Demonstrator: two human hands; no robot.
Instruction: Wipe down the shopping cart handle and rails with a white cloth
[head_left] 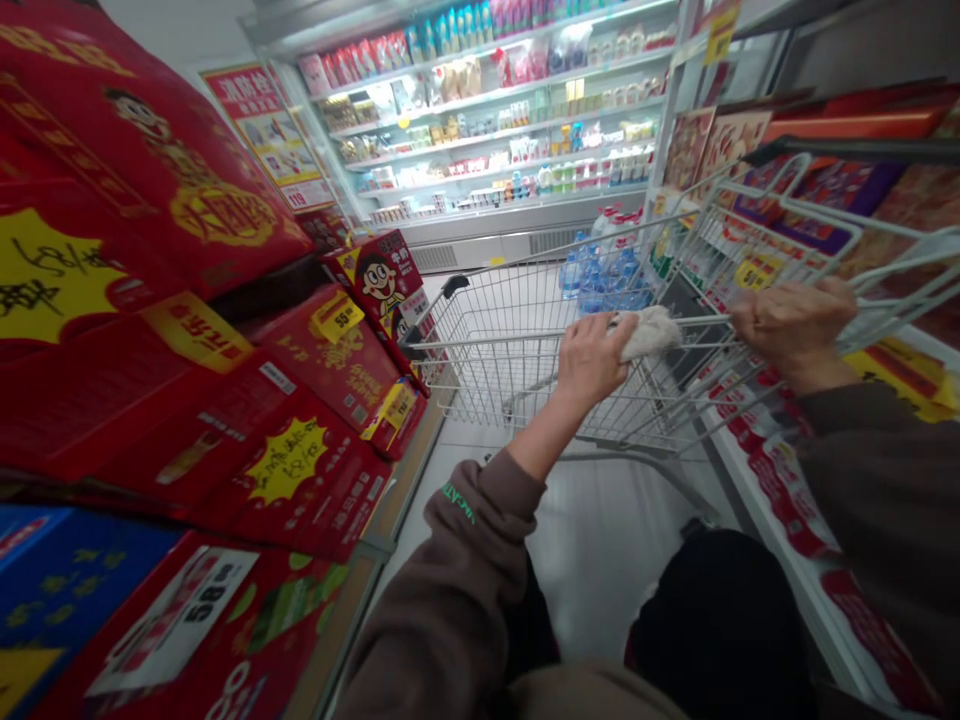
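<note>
Extended forward, the left hand [596, 355] clamps its fingers on the pale cloth [652, 333], which protrudes right along the shopping cart's near rail [517, 338], while the right hand [796, 322] grips cart wire farther right.

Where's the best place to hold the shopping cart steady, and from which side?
Probably the near top rail, from above, fingers curled over it, close to the right hand. It is a slim, raised bar on the person's side, so a hand should close around it; the basket wall below is thin wire mesh. The left hand and pale cloth cover the rail's middle.
</note>
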